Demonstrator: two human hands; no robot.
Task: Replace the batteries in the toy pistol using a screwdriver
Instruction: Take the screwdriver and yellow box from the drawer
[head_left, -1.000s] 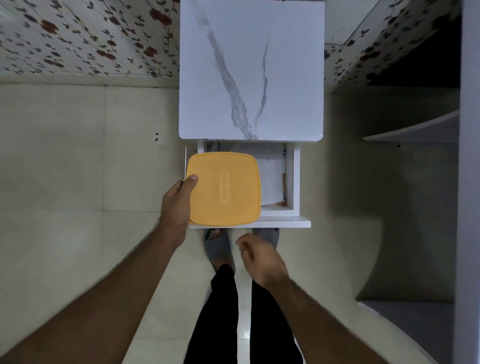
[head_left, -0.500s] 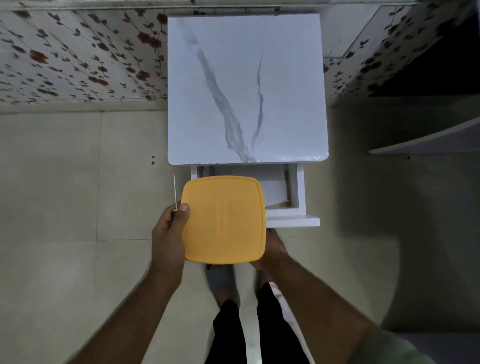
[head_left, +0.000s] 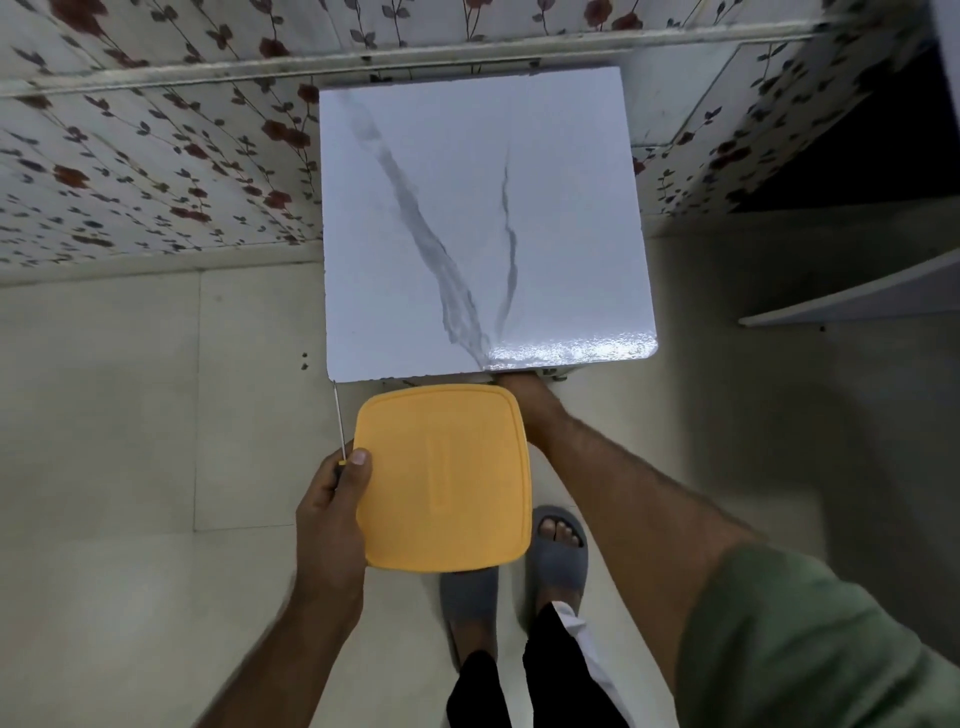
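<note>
one left hand (head_left: 332, 499) gripping one orange lid (head_left: 444, 480) and one screwdriver (head_left: 338, 423), right hand (head_left: 514, 387) mostly hidden, grip unclear

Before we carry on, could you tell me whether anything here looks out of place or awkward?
Only one thing: the left hand holds both the yellow box and a thin screwdriver, whose shaft pokes out toward the white table. Nothing looks spilled or damaged.
</note>
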